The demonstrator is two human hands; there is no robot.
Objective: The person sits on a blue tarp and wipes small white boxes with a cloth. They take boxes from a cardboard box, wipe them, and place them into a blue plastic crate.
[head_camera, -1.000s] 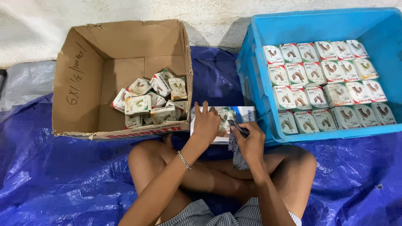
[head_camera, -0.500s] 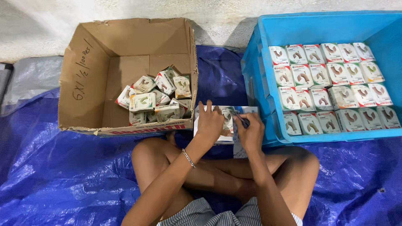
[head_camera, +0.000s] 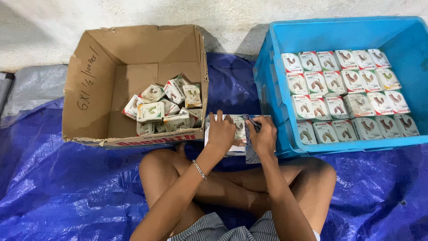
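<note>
Both hands, left hand and right hand, have their grip closed on a small white box (between cardboard carton and blue crate).

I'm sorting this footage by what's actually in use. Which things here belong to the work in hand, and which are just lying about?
In use:
left hand and right hand, both on the small white carton
cardboard box of loose cartons
blue crate of neatly rowed cartons

Lying about:
blue tarpaulin
grey plastic sheet
</note>
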